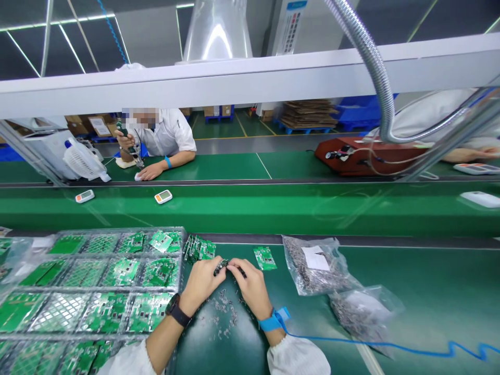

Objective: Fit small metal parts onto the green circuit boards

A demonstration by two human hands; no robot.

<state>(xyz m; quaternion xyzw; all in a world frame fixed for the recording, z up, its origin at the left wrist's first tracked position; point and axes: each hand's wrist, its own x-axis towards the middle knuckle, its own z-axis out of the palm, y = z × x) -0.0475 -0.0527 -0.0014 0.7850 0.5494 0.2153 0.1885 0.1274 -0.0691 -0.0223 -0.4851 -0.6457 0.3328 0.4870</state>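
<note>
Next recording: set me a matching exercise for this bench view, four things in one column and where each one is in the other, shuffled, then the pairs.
Things:
1. black watch
2. blue wrist strap
3. small dark part
4. clear bags of metal pieces

Places:
A. lying on the green mat, right of both hands
B. pinched between the left hand and the right hand
C. around the left wrist
D. around the right wrist

Pairs: 1-C, 2-D, 3-B, 4-A.
</note>
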